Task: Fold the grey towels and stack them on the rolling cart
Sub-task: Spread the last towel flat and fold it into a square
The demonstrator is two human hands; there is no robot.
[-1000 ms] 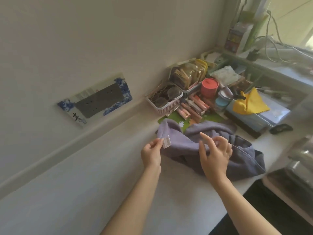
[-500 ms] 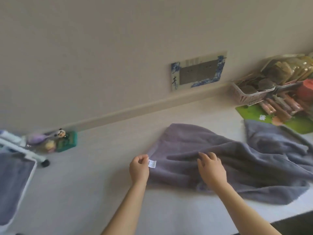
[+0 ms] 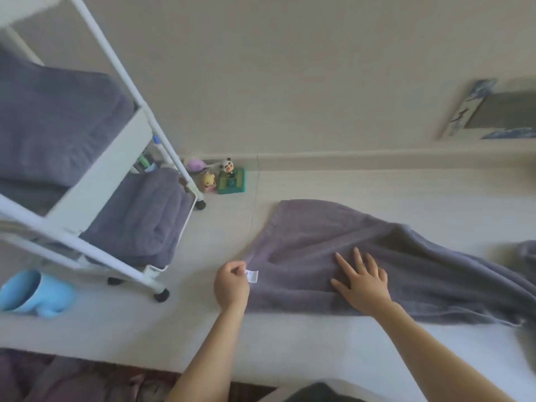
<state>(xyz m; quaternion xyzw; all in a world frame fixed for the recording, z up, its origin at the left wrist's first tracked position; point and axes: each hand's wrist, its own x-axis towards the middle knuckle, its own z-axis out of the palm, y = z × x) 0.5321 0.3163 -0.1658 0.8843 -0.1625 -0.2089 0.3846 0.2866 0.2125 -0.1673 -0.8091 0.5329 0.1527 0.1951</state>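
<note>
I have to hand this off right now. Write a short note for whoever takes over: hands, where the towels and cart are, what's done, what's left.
Left hand: grip pinches the near-left corner of the spread grey towel, by its white tag.
Right hand: flat, fingers spread, pressing the towel.
Rolling cart: left of the towel, folded grey towels on two shelves.
Done: those stacked towels.
Left: fold this one and stack it; another grey cloth shows at the right edge.

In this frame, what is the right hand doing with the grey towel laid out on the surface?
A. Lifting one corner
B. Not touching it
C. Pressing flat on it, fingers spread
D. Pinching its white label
C: the right hand lies flat with fingers spread on the grey towel; the left hand holds the corner by the white label.
</note>
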